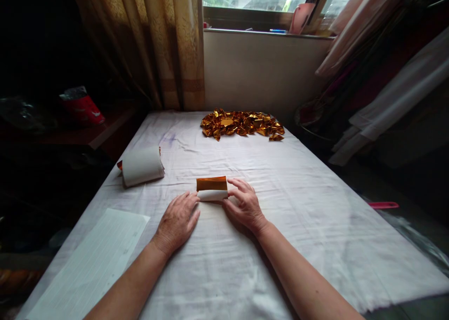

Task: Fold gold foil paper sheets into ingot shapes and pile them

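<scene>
Gold-and-white foil sheet [212,188], white cloth [280,207], gold foil pile [242,123]
</scene>
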A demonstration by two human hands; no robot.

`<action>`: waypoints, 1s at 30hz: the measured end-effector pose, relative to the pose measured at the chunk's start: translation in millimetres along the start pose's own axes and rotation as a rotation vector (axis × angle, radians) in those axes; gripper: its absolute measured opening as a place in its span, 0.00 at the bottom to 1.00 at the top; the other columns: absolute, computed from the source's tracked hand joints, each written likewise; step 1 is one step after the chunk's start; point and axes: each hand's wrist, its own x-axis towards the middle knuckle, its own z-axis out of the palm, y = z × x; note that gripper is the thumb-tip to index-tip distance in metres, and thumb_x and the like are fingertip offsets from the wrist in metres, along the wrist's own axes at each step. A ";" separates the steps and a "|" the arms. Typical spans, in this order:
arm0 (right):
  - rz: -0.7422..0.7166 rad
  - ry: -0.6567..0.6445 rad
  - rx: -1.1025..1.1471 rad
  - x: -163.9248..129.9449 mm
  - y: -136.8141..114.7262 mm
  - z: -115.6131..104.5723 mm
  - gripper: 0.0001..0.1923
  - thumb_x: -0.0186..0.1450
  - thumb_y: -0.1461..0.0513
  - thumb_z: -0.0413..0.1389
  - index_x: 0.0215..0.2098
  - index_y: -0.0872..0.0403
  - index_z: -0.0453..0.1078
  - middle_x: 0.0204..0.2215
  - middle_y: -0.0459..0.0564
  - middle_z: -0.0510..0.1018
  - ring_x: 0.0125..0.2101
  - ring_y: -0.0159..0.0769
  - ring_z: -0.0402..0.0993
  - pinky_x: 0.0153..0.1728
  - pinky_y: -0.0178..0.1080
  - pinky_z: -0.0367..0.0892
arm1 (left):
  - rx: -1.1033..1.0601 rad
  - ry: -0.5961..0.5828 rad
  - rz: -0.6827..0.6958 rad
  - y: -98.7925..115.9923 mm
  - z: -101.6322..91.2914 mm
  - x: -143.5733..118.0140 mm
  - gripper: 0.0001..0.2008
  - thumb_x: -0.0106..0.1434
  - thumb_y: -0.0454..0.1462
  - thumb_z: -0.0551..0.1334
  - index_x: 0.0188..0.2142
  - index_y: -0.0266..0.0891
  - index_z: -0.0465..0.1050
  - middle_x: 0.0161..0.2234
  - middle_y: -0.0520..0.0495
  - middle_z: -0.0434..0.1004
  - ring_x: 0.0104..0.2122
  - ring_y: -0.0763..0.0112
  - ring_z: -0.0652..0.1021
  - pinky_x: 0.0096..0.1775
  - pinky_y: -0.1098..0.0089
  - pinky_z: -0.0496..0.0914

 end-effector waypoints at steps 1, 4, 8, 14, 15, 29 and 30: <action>-0.024 0.014 -0.002 0.3 -1.6 -1.0 0.02 0.61 0.61 0.59 0.33 0.49 0.73 0.50 0.51 0.77 0.53 0.44 0.68 0.54 0.50 0.63 | -0.003 0.019 -0.010 -0.7 1.1 -0.7 0.15 0.66 0.38 0.55 0.51 0.37 0.67 0.53 0.38 0.74 0.55 0.55 0.73 0.56 0.52 0.67; -0.060 0.052 0.002 1.2 -4.8 -2.1 0.02 0.62 0.63 0.57 0.33 0.49 0.72 0.47 0.50 0.78 0.51 0.42 0.70 0.53 0.48 0.64 | -0.041 0.040 -0.048 -2.5 2.4 -1.5 0.18 0.66 0.39 0.56 0.54 0.37 0.64 0.52 0.36 0.75 0.53 0.55 0.74 0.55 0.53 0.68; -0.062 0.063 0.026 1.7 -3.4 1.1 0.04 0.65 0.63 0.55 0.36 0.49 0.72 0.45 0.50 0.80 0.51 0.42 0.72 0.52 0.47 0.64 | -0.125 0.014 -0.106 -3.9 1.0 -0.6 0.27 0.64 0.40 0.58 0.62 0.40 0.54 0.51 0.39 0.75 0.52 0.57 0.74 0.54 0.54 0.69; 0.030 0.098 0.071 2.8 -4.2 4.7 0.07 0.67 0.60 0.51 0.37 0.50 0.71 0.38 0.51 0.80 0.42 0.41 0.75 0.48 0.45 0.67 | -0.233 -0.001 -0.191 -7.1 1.9 3.9 0.30 0.64 0.42 0.58 0.64 0.40 0.54 0.51 0.41 0.77 0.54 0.57 0.74 0.56 0.54 0.68; 0.078 0.101 0.095 2.8 -5.9 4.7 0.07 0.67 0.59 0.51 0.36 0.50 0.70 0.35 0.50 0.79 0.39 0.40 0.75 0.45 0.44 0.67 | -0.259 0.003 -0.202 -8.3 1.5 6.0 0.28 0.65 0.43 0.58 0.63 0.40 0.57 0.51 0.41 0.76 0.54 0.58 0.74 0.56 0.54 0.67; 0.539 0.059 0.747 14.8 -16.1 -1.4 0.12 0.60 0.51 0.57 0.30 0.52 0.67 0.24 0.44 0.73 0.27 0.33 0.70 0.30 0.35 0.68 | -1.036 -0.057 -0.561 21.2 -24.0 42.8 0.27 0.57 0.57 0.61 0.43 0.38 0.76 0.39 0.45 0.82 0.40 0.61 0.80 0.43 0.65 0.75; 0.543 0.046 0.744 14.5 -14.6 -0.7 0.12 0.60 0.52 0.57 0.29 0.52 0.66 0.23 0.43 0.72 0.25 0.32 0.69 0.28 0.34 0.66 | -1.057 -0.060 -0.584 22.2 -22.9 43.0 0.27 0.56 0.57 0.61 0.42 0.37 0.76 0.38 0.45 0.82 0.39 0.62 0.80 0.41 0.66 0.74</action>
